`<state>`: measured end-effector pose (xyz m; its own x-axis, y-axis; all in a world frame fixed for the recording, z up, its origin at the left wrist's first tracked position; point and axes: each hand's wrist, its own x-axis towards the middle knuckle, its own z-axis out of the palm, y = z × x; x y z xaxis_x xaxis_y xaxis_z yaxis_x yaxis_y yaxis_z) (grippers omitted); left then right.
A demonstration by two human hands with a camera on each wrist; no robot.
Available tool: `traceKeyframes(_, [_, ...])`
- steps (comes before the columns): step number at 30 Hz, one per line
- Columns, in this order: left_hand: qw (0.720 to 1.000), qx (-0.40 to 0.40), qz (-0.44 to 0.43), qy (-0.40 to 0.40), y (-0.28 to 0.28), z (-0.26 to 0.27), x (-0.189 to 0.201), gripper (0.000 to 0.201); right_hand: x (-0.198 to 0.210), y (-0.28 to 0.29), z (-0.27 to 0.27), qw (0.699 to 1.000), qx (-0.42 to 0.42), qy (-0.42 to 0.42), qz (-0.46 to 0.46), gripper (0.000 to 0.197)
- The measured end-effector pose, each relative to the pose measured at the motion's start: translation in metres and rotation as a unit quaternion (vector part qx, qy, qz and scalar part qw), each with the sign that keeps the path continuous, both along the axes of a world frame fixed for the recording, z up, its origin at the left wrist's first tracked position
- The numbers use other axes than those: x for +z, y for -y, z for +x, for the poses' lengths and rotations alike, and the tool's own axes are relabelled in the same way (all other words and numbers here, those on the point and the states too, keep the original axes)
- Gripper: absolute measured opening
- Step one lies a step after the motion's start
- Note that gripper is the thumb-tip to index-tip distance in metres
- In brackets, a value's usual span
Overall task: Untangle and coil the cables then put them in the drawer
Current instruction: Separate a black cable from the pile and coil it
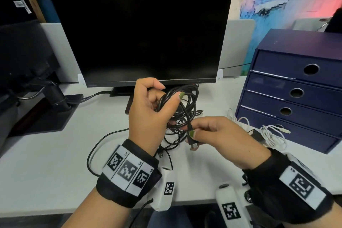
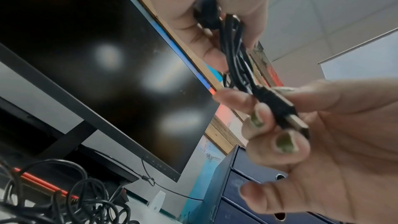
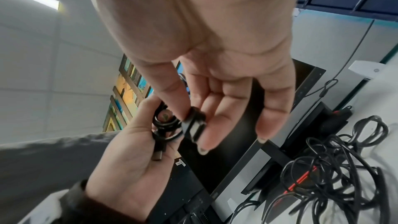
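Note:
My left hand (image 1: 167, 96) is raised above the desk and grips a small coil of black cable (image 2: 233, 52), thumb over the loops. A free end of that cable runs down to a black USB plug (image 1: 193, 144), which my right hand (image 1: 192, 136) pinches between thumb and fingers. The wrist views show the same plug (image 3: 192, 128) and the coil (image 3: 165, 123) in my left palm. Under both hands a tangle of black cables (image 1: 182, 118) lies on the white desk (image 1: 46, 163). The dark blue drawer unit (image 1: 296, 89) stands at the right.
A black monitor (image 1: 140, 33) stands behind the tangle on its stand. A loosely coiled white cable (image 1: 272, 135) lies in front of the drawer unit's lowest drawer. Another monitor base (image 1: 46, 116) sits at the left. One black cable loops toward the desk's front edge (image 1: 90, 155).

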<state>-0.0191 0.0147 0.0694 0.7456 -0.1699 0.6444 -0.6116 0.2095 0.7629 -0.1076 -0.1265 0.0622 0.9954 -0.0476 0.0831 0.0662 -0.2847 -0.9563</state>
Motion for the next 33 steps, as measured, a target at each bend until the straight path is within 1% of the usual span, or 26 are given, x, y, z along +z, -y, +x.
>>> traceKeyframes(1, [1.0, 0.01, -0.009, 0.009, 0.0, -0.001, 0.001, 0.032, -0.001, -0.001, 0.0, 1.0, 0.013, 0.007, 0.004, 0.018])
traceKeyframes(3, [0.999, 0.031, -0.02, 0.022, 0.0, -0.002, 0.003, 0.031, -0.003, -0.002, 0.0, 0.999, 0.035, 0.011, 0.018, 0.03])
traceKeyframes(4, [0.999, 0.034, -0.021, 0.022, 0.0, -0.002, 0.004, 0.03, -0.004, -0.001, 0.0, 0.999, 0.041, 0.013, 0.015, 0.035])
traceKeyframes(6, [0.999, 0.03, -0.019, 0.014, -0.001, -0.002, 0.006, 0.027, -0.007, 0.0, 0.001, 0.999, 0.041, 0.027, -0.012, 0.038])
traceKeyframes(12, [0.999, 0.027, -0.002, -0.028, -0.001, 0.0, 0.008, 0.009, -0.012, -0.003, 0.003, 0.993, -0.019, 0.092, -0.073, 0.035])
traceKeyframes(16, [0.999, 0.002, 0.01, -0.05, -0.003, 0.001, 0.012, 0.006, -0.01, -0.005, 0.004, 0.976, -0.062, 0.144, -0.152, 0.046])
traceKeyframes(20, [0.994, -0.044, 0.025, -0.097, -0.005, 0.002, 0.013, 0.006, -0.011, -0.002, 0.007, 0.954, -0.129, 0.181, -0.203, 0.029])
traceKeyframes(21, [0.991, -0.057, 0.029, -0.115, -0.006, 0.002, 0.011, 0.008, -0.012, 0.001, 0.008, 0.951, -0.15, 0.18, -0.2, 0.026])
traceKeyframes(23, [0.985, -0.093, 0.038, -0.139, -0.005, 0.0, 0.008, 0.017, -0.014, 0.004, 0.011, 0.943, -0.192, 0.187, -0.198, 0.024])
traceKeyframes(25, [0.982, -0.117, 0.057, -0.137, -0.003, -0.003, 0.004, 0.028, -0.016, 0.006, 0.012, 0.913, -0.25, 0.218, -0.237, 0.023])
traceKeyframes(27, [0.982, -0.117, 0.07, -0.131, -0.001, -0.005, 0.003, 0.034, -0.016, 0.003, 0.013, 0.881, -0.286, 0.236, -0.294, 0.022])
traceKeyframes(28, [0.984, -0.105, 0.075, -0.123, 0.0, -0.005, 0.003, 0.035, -0.015, 0.001, 0.013, 0.878, -0.285, 0.231, -0.307, 0.019])
traceKeyframes(31, [0.99, -0.065, 0.095, -0.087, 0.0, -0.003, 0.006, 0.038, -0.012, -0.007, 0.011, 0.902, -0.242, 0.194, -0.3, 0.014])
traceKeyframes(33, [0.991, -0.052, 0.093, -0.086, -0.001, 0.0, 0.008, 0.035, -0.008, -0.009, 0.009, 0.91, -0.23, 0.184, -0.291, 0.013])
